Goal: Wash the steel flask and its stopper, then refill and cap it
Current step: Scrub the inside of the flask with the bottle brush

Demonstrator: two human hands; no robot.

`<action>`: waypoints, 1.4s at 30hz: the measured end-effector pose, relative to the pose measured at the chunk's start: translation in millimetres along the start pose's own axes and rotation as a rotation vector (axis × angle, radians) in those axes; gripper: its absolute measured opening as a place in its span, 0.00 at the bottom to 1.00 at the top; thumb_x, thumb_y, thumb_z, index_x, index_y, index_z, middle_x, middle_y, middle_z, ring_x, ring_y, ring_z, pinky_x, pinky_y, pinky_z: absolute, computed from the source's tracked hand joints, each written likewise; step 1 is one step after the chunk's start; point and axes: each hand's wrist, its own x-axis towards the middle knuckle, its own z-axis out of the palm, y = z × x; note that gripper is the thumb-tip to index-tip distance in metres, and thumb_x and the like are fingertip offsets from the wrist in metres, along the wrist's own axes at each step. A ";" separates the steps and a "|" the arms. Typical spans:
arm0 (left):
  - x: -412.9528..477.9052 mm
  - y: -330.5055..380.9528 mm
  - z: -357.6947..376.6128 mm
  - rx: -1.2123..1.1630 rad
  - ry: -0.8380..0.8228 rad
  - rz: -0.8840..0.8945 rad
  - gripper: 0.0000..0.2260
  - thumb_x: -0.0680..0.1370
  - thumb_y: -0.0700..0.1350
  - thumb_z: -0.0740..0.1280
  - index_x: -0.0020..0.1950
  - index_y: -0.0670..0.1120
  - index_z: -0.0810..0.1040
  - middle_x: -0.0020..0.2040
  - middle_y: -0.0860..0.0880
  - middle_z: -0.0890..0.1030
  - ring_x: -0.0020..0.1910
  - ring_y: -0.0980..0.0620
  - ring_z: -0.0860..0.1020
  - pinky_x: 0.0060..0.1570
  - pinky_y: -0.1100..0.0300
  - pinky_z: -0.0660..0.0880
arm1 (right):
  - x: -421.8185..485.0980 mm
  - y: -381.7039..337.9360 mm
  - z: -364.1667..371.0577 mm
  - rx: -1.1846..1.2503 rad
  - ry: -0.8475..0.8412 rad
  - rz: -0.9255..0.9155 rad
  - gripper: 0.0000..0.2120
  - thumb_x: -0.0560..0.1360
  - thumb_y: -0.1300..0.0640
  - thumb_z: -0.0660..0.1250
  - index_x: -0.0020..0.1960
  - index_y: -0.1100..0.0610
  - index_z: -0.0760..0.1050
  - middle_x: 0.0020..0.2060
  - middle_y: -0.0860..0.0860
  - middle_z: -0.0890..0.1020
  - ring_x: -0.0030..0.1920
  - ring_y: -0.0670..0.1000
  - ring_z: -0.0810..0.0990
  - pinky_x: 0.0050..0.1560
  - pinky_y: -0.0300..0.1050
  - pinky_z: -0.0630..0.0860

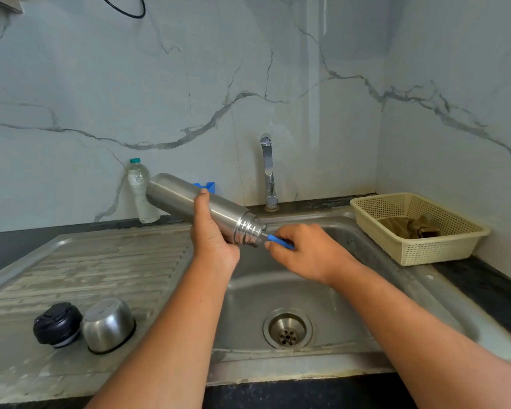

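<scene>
The steel flask (177, 196) was held over the sink (348, 255), tipped so its threaded mouth pointed down and to the right. The left hand (211, 243) was wrapped round the lower body near the neck, thumb lying up the side. The right hand (307, 252) pinched a blue handle (279, 241) whose far end went into the mouth. I took it for a bottle brush, though the head was hidden inside.

To my eye the flask would be rigid and fairly weighty for its size. Its polished wall would be slick once wet, so the ribbed neck or a full wrap round the middle looked the safest hold. It seemed unlikely to break if knocked, but it might dent.

I counted one flask. One black stopper (57, 323) and one steel cup lid (108, 324) stood side by side on the drainboard (101, 255). There was one plastic water bottle (139, 190) by the wall, one tap (268, 172), and one cream basket (425, 252) holding a cloth (410, 227).
</scene>
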 end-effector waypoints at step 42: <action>15.2 21.7 -15.1 -0.083 0.164 0.083 0.24 0.72 0.55 0.79 0.62 0.44 0.79 0.57 0.43 0.86 0.51 0.43 0.87 0.52 0.39 0.84 | 2.5 6.6 -8.1 -0.122 0.029 0.087 0.16 0.79 0.39 0.67 0.41 0.50 0.78 0.33 0.47 0.80 0.34 0.47 0.77 0.35 0.44 0.73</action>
